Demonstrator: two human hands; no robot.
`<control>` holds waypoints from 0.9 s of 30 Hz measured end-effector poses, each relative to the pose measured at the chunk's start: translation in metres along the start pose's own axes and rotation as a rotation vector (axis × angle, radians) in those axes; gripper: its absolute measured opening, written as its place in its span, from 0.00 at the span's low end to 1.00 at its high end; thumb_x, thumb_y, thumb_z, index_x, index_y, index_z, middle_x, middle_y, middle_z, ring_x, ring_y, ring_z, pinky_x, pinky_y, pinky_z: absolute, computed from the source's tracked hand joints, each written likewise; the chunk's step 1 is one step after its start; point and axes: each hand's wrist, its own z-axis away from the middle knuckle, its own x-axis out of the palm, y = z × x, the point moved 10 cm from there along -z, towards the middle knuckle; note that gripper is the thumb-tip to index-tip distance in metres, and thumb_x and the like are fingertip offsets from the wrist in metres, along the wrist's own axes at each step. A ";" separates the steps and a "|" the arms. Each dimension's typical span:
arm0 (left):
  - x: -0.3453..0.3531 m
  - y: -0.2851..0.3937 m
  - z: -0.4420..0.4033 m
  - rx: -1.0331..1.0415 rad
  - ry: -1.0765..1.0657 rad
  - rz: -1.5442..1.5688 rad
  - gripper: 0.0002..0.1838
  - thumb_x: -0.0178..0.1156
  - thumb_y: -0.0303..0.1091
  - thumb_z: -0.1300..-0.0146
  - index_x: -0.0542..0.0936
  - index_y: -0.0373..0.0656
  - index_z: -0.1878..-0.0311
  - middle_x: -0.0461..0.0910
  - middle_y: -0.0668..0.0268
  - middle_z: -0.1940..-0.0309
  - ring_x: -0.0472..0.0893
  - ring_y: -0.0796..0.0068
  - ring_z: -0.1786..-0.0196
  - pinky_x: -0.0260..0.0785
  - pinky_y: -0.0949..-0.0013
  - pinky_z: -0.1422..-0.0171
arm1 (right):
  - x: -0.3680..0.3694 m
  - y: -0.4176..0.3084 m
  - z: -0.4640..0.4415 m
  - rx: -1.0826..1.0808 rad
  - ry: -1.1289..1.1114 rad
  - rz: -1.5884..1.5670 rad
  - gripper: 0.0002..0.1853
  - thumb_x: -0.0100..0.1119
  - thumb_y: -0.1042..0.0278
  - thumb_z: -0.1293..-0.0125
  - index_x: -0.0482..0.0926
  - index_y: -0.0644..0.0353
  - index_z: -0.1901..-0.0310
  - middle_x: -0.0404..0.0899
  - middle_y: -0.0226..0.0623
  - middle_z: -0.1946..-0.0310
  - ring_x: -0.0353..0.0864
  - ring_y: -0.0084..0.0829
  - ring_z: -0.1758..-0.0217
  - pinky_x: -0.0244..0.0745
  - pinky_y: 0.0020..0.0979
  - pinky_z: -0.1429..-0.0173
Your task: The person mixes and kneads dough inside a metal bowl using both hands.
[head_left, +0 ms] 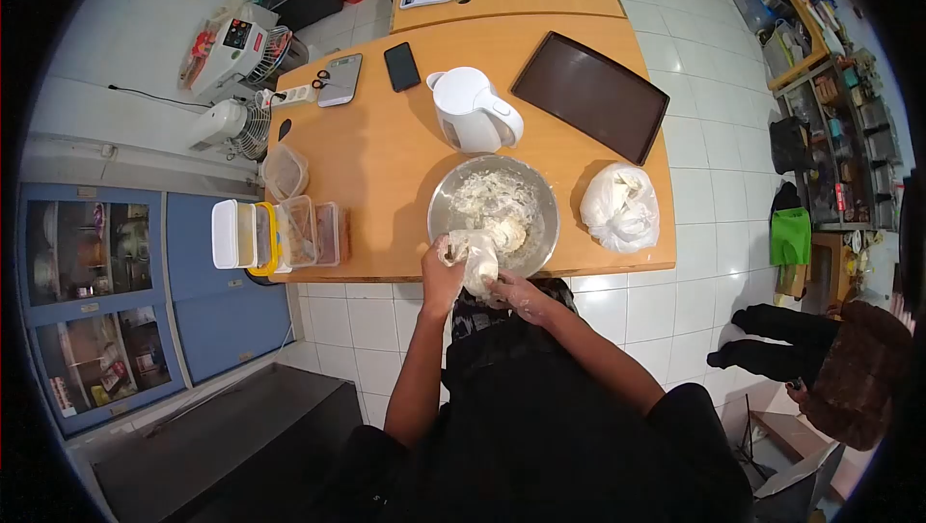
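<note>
Bowl [548, 231] sits near table [367, 195] edge, presumably for reach; left hand [441, 277] grips floury plastic [479, 267] over near rim; right hand [519, 298] touches it, perhaps steadying, closure unclear.

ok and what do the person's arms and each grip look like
Both forearms are bare below short black sleeves, with no watch or bracelet visible. The right grip is smudged with white; the left grip is partly hidden, so its finer details are unclear.
</note>
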 end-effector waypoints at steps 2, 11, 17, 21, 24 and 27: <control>-0.003 0.002 0.001 0.010 0.021 0.005 0.13 0.60 0.18 0.48 0.78 0.33 0.57 0.83 0.60 0.65 0.80 0.74 0.60 0.72 0.70 0.52 | 0.003 -0.001 0.001 -0.006 -0.002 -0.008 0.25 0.58 0.54 0.31 0.67 0.53 0.37 0.75 0.26 0.48 0.73 0.21 0.48 0.69 0.29 0.47; 0.006 0.002 0.000 0.059 -0.018 -0.013 0.13 0.60 0.19 0.47 0.78 0.34 0.57 0.82 0.62 0.65 0.79 0.76 0.60 0.71 0.71 0.53 | 0.004 -0.004 0.005 -0.007 0.009 -0.027 0.24 0.58 0.55 0.31 0.67 0.54 0.39 0.76 0.27 0.50 0.75 0.23 0.50 0.70 0.30 0.49; 0.023 -0.003 -0.004 0.084 -0.061 -0.055 0.10 0.59 0.18 0.46 0.78 0.34 0.59 0.81 0.65 0.66 0.78 0.79 0.61 0.71 0.72 0.54 | -0.009 0.001 0.013 0.023 0.060 -0.093 0.23 0.58 0.55 0.31 0.68 0.54 0.39 0.76 0.26 0.52 0.75 0.22 0.53 0.70 0.28 0.50; 0.034 0.005 -0.007 0.085 -0.135 -0.079 0.11 0.60 0.17 0.48 0.78 0.35 0.59 0.81 0.65 0.66 0.78 0.79 0.62 0.71 0.72 0.54 | -0.012 -0.003 0.015 -0.004 0.061 -0.093 0.23 0.58 0.55 0.31 0.68 0.53 0.39 0.76 0.26 0.53 0.74 0.21 0.53 0.69 0.28 0.50; 0.035 0.005 -0.003 0.091 -0.109 -0.098 0.12 0.60 0.17 0.48 0.78 0.35 0.59 0.81 0.65 0.66 0.78 0.79 0.62 0.71 0.72 0.54 | -0.012 -0.002 0.022 0.006 0.064 -0.116 0.23 0.57 0.55 0.31 0.67 0.53 0.39 0.75 0.26 0.52 0.74 0.22 0.52 0.69 0.28 0.49; 0.035 0.003 -0.005 0.102 -0.104 -0.114 0.11 0.60 0.17 0.47 0.78 0.35 0.59 0.81 0.65 0.66 0.78 0.80 0.62 0.71 0.72 0.54 | -0.010 -0.003 0.020 -0.007 0.042 -0.116 0.23 0.57 0.55 0.31 0.67 0.54 0.38 0.75 0.26 0.51 0.73 0.22 0.51 0.69 0.27 0.49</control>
